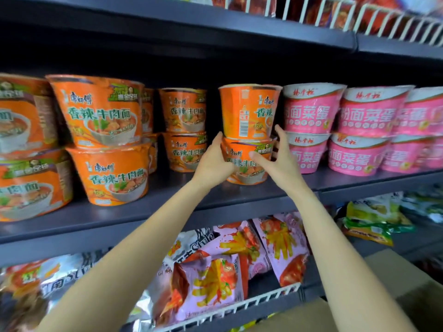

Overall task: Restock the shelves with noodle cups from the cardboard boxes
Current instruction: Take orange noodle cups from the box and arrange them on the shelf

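An orange noodle cup (248, 164) stands on the dark middle shelf (215, 207), and a second orange cup (249, 111) is stacked on top of it. My left hand (213, 161) grips the lower cup's left side. My right hand (275, 156) grips its right side, thumb across the front and fingers reaching up toward the upper cup's base. More orange cups (103, 111) stand stacked two high to the left. A cardboard box (388, 279) shows at the lower right, its inside hidden.
Pink noodle cups (311, 109) stacked two high crowd the shelf right beside my right hand. Snack bags (215, 283) fill the shelf below behind a white wire rail (239, 307). An upper shelf (215, 32) hangs low above the cups.
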A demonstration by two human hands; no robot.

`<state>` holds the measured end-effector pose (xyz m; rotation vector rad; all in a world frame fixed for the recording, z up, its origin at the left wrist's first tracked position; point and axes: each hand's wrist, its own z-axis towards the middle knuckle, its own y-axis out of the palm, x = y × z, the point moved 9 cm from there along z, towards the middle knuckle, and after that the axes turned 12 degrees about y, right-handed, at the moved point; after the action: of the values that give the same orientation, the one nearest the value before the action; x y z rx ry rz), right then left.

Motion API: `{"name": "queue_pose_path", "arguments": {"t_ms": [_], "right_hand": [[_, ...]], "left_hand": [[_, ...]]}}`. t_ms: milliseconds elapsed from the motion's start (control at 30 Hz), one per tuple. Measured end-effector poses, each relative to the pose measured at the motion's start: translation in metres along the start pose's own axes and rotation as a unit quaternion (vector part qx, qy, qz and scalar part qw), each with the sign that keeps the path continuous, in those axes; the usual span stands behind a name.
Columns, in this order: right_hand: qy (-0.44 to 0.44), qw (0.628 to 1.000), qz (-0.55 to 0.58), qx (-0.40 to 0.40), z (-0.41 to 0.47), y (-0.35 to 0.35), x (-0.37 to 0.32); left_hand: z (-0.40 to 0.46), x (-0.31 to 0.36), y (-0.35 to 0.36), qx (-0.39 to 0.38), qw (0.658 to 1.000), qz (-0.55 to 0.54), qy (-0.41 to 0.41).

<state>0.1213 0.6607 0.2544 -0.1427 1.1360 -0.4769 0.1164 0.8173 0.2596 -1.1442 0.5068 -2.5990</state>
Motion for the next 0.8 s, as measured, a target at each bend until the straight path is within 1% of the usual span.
{"name": "queue_pose_path", "arguments": {"t_ms": [100, 200, 267, 333, 467, 533, 600, 800], "right_hand": [[-0.012, 0.998, 0.030, -0.058, -0.016, 0.018, -0.022], [-0.030, 0.993, 0.054, -0.101, -0.025, 0.044, -0.043], [-0.035, 0.989, 0.071, -0.126, -0.027, 0.062, -0.051], [-0.037, 0.986, 0.083, -0.142, -0.027, 0.076, -0.058], [-0.035, 0.985, 0.089, -0.144, -0.026, 0.092, -0.061], [-0.031, 0.985, 0.087, -0.143, -0.025, 0.096, -0.062], [-0.026, 0.985, 0.088, -0.143, -0.024, 0.096, -0.062], [-0.044, 0.986, 0.082, -0.140, -0.027, 0.093, -0.068]], "left_hand": [[-0.033, 0.003, -0.037, 0.022, 0.993, 0.100, 0.059], [-0.062, 0.013, -0.072, 0.068, 0.966, 0.227, 0.106], [-0.074, 0.024, -0.089, 0.091, 0.947, 0.275, 0.139], [-0.079, 0.027, -0.101, 0.098, 0.931, 0.318, 0.152], [-0.081, 0.026, -0.116, 0.099, 0.901, 0.387, 0.169], [-0.081, 0.026, -0.117, 0.092, 0.890, 0.409, 0.179], [-0.079, 0.025, -0.119, 0.088, 0.889, 0.414, 0.176], [-0.075, 0.027, -0.120, 0.089, 0.917, 0.358, 0.151]]}}
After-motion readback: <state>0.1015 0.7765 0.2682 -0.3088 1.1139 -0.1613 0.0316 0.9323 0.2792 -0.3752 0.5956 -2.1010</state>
